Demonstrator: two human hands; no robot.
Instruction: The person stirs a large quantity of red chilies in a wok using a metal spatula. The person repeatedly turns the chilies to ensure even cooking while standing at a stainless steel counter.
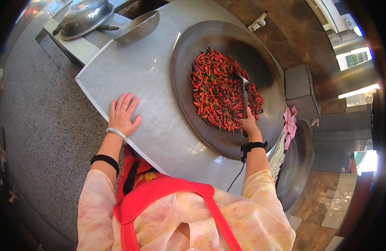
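Note:
A heap of red chili peppers (215, 91), some with green stems and darkened skins, lies in a large wok (188, 103) set into the tiled counter (149, 81). My right hand (250, 124) grips the dark handle of a metal spatula (245, 94). The spatula's blade is partly buried among the peppers on the right side of the heap. Flat on the counter's left edge rests my left hand (124, 114), palm down with its fingers spread. It holds nothing, and a pale bangle circles the wrist.
At the upper left sit an upturned metal basin (86, 18) and a handled metal pan (138, 28). A tap (257, 22) juts from the wall behind the wok. To the right are a pink cloth (289, 125), a whitish towel (277, 157) and a second wok (295, 169).

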